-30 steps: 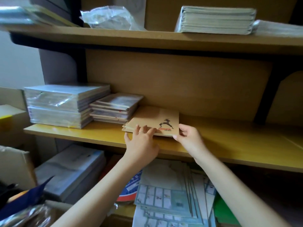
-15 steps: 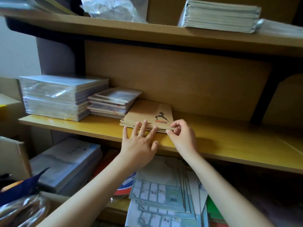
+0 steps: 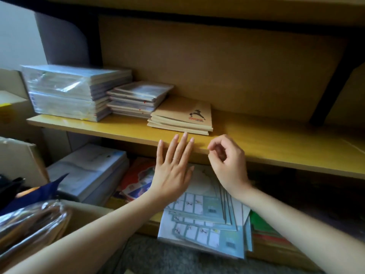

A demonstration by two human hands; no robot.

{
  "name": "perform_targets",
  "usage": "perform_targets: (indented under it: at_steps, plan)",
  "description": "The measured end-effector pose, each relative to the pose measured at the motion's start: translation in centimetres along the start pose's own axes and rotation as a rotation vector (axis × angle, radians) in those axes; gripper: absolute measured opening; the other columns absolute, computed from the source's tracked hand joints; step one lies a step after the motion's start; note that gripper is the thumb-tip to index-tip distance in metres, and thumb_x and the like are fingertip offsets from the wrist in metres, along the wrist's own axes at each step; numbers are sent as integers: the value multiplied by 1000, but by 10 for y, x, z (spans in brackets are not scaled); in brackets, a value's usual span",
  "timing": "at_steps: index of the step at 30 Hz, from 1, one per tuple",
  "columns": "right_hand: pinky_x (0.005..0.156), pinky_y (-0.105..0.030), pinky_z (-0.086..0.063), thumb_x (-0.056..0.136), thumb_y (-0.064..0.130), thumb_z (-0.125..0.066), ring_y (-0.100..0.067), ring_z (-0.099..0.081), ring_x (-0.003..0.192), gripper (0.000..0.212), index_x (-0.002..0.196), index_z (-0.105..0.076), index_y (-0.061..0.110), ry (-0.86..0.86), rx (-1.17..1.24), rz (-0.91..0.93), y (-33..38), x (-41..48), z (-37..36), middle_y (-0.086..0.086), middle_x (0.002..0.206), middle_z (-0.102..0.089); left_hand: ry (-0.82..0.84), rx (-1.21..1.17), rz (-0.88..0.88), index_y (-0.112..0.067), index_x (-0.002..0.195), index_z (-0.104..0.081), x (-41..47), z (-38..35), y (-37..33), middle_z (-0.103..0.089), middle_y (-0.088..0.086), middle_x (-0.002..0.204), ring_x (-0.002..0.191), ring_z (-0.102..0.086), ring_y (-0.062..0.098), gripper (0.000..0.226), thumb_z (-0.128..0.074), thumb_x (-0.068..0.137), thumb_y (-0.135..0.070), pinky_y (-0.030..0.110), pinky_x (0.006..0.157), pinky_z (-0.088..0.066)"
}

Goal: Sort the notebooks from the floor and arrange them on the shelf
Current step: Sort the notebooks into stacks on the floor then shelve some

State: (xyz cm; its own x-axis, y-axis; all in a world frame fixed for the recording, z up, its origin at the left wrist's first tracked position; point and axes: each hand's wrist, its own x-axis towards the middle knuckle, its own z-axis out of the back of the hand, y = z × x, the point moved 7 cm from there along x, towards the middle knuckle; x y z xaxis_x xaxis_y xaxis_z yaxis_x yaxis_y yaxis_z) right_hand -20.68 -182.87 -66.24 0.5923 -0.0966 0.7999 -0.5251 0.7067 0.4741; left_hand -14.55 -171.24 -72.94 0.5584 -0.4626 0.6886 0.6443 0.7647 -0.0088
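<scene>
A short stack of thin kraft-brown notebooks (image 3: 180, 118) lies flat on the yellow laminate shelf (image 3: 276, 143), its edges roughly squared. The matte top cover carries a small dark running figure above a line of red lettering. The stack sits near the shelf's front edge, just right of a low pile of plastic-sleeved notebooks (image 3: 139, 96).

The person's left hand (image 3: 171, 171) hovers before the shelf edge, palm down. Its fingers (image 3: 182, 145) are straight and slightly spread, one wears a thin ring, and the tips stop just short of the brown stack. The right hand (image 3: 229, 163) hangs beside it with its fingers (image 3: 215, 142) loosely curled, thumb close to forefinger, holding nothing.

At far left stands a taller block of shrink-wrapped packs (image 3: 75, 89), its film glossy and creased. Below the shelf, pale green notebooks (image 3: 205, 214) with gridded back covers and barcodes fan out over grey carpet (image 3: 158, 254).
</scene>
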Motion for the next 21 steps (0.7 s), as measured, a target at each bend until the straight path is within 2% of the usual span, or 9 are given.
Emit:
perform_targets:
  at_steps: [3, 7, 9, 11, 14, 16, 18, 20, 21]
  plan:
    - [61, -17, -39, 79, 3, -53, -5, -48, 67, 9, 76, -55, 10, 193, 51, 76, 11, -52, -10, 7, 75, -49, 76, -59, -63, -17, 151, -9, -40, -28, -12, 5, 9, 158, 146, 1, 26, 70, -34, 90, -40, 51, 113, -1]
    - [61, -23, -41, 74, 6, -51, -5, -50, 65, 15, 75, -53, 22, 473, 92, -94, -8, -152, -27, 17, 74, -46, 538, 26, -218, -16, 146, -22, -131, -80, -39, -15, 15, 156, 145, -9, 29, 62, -26, 92, -45, 54, 110, -6]
    - [62, -24, -42, 72, 6, -52, -4, -50, 66, 23, 77, -53, 28, 617, 52, -240, -29, -207, -35, 14, 75, -49, 878, 22, -124, -16, 148, -22, -189, -108, -38, -7, 14, 158, 146, -7, 31, 68, -24, 91, -54, 58, 112, -5]
    - [66, -25, -43, 74, 3, -54, -7, -52, 71, 27, 82, -53, 29, 758, 25, -441, -51, -260, -39, 10, 82, -52, 993, -56, 12, -12, 142, -38, -228, -111, -39, -23, 15, 154, 140, -29, 33, 91, -29, 73, -72, 64, 108, -21]
    - [72, -19, -40, 78, 2, -60, -18, -56, 89, 29, 93, -50, 24, 829, -14, -897, -83, -329, -33, -1, 95, -54, 1337, -156, 62, -18, 149, -19, -288, -113, -43, -17, 7, 155, 142, -21, 25, 101, -60, 69, -64, 50, 113, -19]
    - [82, -24, -42, 78, 11, -67, -23, -54, 104, 37, 110, -50, 17, 873, -170, -1100, -97, -360, -23, -7, 111, -52, 1235, -119, -47, -20, 147, -22, -291, -109, -40, -28, 3, 151, 137, -30, 22, 110, -77, 59, -57, 43, 110, -26]
    - [87, -28, -40, 74, 26, -73, -24, -45, 116, 63, 127, -40, 17, 1007, -335, -1182, -96, -382, -13, -8, 125, -42, 1160, 11, -194, -17, 141, -33, -289, -110, -37, -48, 3, 137, 121, -51, 21, 129, -75, 33, -75, 35, 101, -38]
    - [92, -30, -38, 68, 36, -78, -26, -36, 124, 86, 137, -29, 21, 1091, -403, -1200, -90, -393, -6, -8, 132, -31, 1227, 70, -294, -13, 145, -21, -291, -115, -35, -40, 9, 138, 124, -45, 25, 136, -81, 36, -66, 39, 103, -30]
    - [96, -33, -37, 64, 39, -81, -28, -33, 127, 95, 139, -25, 23, 1100, -430, -1195, -87, -395, -3, -7, 134, -27, 1286, 89, -241, -13, 146, -12, -289, -118, -31, -32, 9, 141, 129, -37, 27, 133, -85, 44, -55, 43, 106, -24]
